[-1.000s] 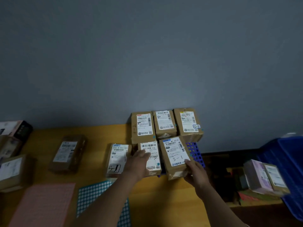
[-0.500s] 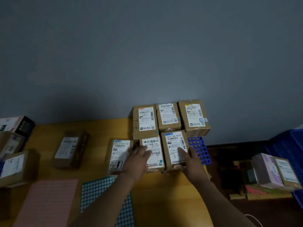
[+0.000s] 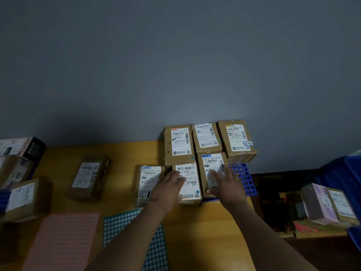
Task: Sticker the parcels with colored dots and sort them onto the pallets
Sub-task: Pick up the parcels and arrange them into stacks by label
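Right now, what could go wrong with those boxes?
The right hand rests on a parcel on the blue pallet, which sits by the right edge of the table; a hard push might slide it off. The left forearm crosses the teal sheet and could drag it.

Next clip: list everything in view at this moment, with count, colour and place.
Pallet parcels: five, brown, two rows against the wall.
Pallet: one, blue, under them, showing at their right.
Table parcels: two, brown, on the table left of the pallet.
Left parcels: at least three, brown and pink-black, left edge.
Right parcels: two, pink and brown, low at right.
Pink sheet: one, near table edge.
Teal sheet: one, white dots, beside the pink one.
Crate: one, blue, far right.
Table: one, yellow.
Wall: grey.
Left hand: fingers on front left pallet parcel.
Right hand: flat on front right pallet parcel.
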